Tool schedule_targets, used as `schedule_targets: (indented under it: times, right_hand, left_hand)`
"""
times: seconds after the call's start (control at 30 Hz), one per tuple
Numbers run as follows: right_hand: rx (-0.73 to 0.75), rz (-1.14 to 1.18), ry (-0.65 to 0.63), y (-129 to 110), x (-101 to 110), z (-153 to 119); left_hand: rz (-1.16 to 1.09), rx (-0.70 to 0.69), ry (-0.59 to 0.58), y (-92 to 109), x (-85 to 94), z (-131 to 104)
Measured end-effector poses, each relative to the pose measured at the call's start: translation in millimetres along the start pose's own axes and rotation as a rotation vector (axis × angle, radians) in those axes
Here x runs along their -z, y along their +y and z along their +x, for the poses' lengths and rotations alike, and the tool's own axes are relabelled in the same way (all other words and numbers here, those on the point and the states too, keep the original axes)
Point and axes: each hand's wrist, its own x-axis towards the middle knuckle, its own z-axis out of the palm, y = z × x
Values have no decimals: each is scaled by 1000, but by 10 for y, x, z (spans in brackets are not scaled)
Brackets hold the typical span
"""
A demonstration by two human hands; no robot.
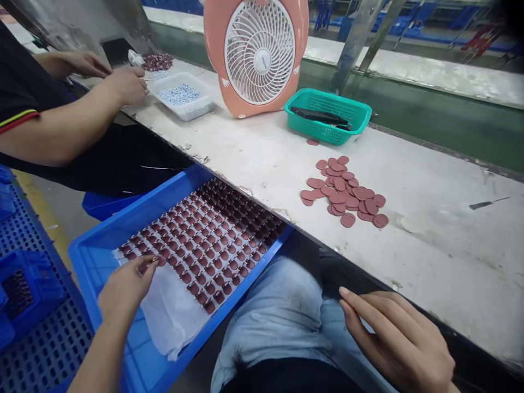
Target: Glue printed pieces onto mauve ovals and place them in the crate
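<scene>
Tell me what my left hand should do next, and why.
I'd probably have the left hand settle and release the reddish piece on the white sheet: the fingertips seem to pinch it at the edge of the neat rows, with bare sheet beside it.

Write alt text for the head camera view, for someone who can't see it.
A person's left hand pinches a small dark red piece over a blue tray lined with rows of similar pieces, while the right hand is held above their lap. On the workbench are loose reddish ovals, an orange fan and a green basket.
</scene>
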Motion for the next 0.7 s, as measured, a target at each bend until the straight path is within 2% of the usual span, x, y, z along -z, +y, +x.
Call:
schedule_targets:
  times: [0.13, 0.3, 0.57, 0.7]
  right_hand:
    - [-28, -20, -2, 11, -3, -25]
    - [-33, -22, 6, 38, -8, -6]
    - [-54, -53, 5, 71, 3, -35]
    - [-69, -109, 18, 169, 105, -89]
  left_hand:
    - [226, 38, -139, -191, -90, 178]
    - [326, -7, -207, -262, -181, 243]
    - [297, -101, -130, -309, -262, 285]
    - [127, -245, -16, -356, -210, 334]
